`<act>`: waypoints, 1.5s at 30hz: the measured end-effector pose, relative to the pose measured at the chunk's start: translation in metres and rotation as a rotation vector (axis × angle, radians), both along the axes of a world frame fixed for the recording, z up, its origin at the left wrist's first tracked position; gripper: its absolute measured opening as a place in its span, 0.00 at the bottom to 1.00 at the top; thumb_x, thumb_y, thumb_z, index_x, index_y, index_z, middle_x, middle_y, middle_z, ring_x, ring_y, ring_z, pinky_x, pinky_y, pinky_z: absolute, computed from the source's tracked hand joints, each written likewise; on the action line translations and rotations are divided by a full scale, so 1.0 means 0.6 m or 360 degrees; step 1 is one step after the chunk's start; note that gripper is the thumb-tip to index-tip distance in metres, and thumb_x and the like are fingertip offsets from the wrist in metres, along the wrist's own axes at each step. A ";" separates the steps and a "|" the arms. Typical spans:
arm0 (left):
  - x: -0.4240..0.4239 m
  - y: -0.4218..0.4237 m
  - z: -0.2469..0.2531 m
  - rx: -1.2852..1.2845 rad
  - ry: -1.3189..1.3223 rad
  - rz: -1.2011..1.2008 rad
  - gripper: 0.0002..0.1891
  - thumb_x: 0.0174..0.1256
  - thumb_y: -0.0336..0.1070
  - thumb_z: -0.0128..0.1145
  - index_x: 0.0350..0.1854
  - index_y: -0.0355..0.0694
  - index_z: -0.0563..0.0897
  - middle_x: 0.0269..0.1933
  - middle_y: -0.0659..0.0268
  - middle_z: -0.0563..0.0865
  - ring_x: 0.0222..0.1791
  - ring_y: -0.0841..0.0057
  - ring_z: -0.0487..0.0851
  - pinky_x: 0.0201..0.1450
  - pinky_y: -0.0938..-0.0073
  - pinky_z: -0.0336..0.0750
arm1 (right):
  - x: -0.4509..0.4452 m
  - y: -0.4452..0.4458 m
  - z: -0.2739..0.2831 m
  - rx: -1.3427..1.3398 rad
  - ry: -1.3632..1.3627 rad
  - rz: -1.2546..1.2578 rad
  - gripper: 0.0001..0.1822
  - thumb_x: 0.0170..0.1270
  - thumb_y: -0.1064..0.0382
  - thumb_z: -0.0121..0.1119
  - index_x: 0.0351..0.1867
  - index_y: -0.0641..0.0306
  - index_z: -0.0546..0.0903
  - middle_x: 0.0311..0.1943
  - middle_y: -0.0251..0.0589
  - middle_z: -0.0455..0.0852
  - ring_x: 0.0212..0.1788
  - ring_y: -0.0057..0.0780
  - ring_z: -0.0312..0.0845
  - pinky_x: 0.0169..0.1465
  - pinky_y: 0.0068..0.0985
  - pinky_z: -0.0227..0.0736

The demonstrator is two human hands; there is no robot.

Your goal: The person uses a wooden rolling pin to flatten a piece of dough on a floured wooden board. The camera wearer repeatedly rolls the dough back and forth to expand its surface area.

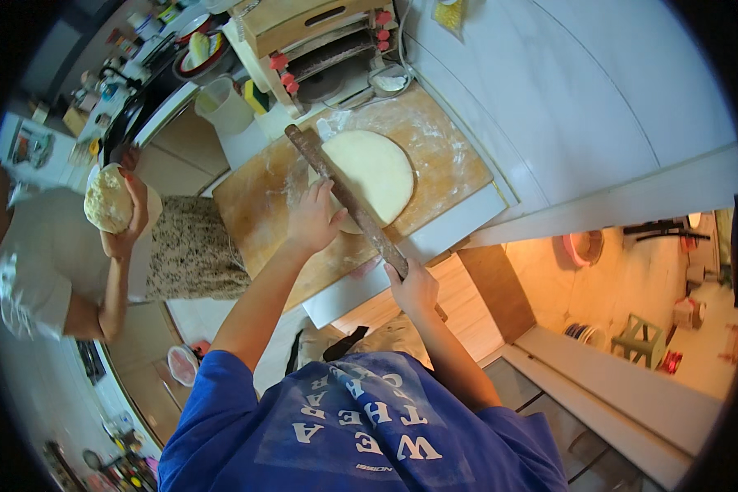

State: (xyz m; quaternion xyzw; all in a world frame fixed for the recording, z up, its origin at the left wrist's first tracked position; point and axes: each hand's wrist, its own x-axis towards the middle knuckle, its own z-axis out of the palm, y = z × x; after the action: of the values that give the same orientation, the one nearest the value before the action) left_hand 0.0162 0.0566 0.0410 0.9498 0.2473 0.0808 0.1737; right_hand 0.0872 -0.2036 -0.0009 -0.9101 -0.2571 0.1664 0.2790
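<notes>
A round flat sheet of dough (375,172) lies on a floured wooden board (252,209). A long wooden rolling pin (350,206) crosses it at a slant and covers a strip of its left side. My right hand (415,288) is closed around the pin's near end, close to the board's front edge. My left hand (315,216) rests beside the pin's middle, over the dough's left edge. Its fingers are apart, with fingertips and thumb at the pin. What lies under that palm is hidden.
At left a co-worker's hand (136,206) holds a lump of dough (107,200), near a speckled cloth (190,246). Behind the board stand a wooden rack (332,24) with red knobs, a plastic jug (226,107) and a sponge (256,97). A tiled wall (566,92) bounds the right.
</notes>
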 end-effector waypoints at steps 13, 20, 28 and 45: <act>0.065 0.185 -0.093 0.0346 0.0059 -0.0729 0.37 0.79 0.53 0.46 0.82 0.33 0.58 0.81 0.50 0.64 0.84 0.55 0.57 0.85 0.48 0.46 | -0.149 0.091 -0.047 -0.0300 -0.0577 -0.0504 0.36 0.64 0.47 0.69 0.68 0.66 0.75 0.63 0.50 0.79 0.67 0.51 0.72 0.74 0.54 0.58; 0.126 0.190 -0.112 0.0260 0.0050 -0.0746 0.39 0.77 0.50 0.50 0.82 0.33 0.57 0.83 0.52 0.62 0.85 0.56 0.53 0.85 0.48 0.43 | -0.098 0.115 -0.048 -0.0410 -0.0706 -0.0579 0.35 0.73 0.50 0.55 0.75 0.69 0.67 0.75 0.61 0.66 0.79 0.58 0.57 0.82 0.61 0.36; 0.206 0.182 -0.111 0.0270 -0.0112 -0.0665 0.36 0.77 0.48 0.48 0.81 0.33 0.59 0.81 0.51 0.64 0.85 0.53 0.53 0.85 0.46 0.43 | 0.029 0.110 -0.062 -0.0328 -0.0865 -0.0617 0.29 0.73 0.54 0.55 0.70 0.67 0.72 0.71 0.53 0.71 0.77 0.53 0.62 0.82 0.57 0.39; 0.332 0.185 -0.099 0.0017 -0.0797 -0.0730 0.15 0.75 0.39 0.56 0.56 0.36 0.76 0.57 0.53 0.83 0.63 0.49 0.78 0.76 0.40 0.61 | 0.118 0.103 -0.020 0.0225 -0.1008 -0.0677 0.21 0.66 0.62 0.66 0.59 0.64 0.81 0.60 0.46 0.83 0.66 0.52 0.75 0.74 0.52 0.58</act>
State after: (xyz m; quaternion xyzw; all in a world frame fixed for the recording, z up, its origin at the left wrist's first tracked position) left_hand 0.2155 0.1674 -0.0184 0.9323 -0.0235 0.2715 0.2378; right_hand 0.1578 -0.1416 -0.0126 -0.9279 -0.1469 -0.2026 0.2762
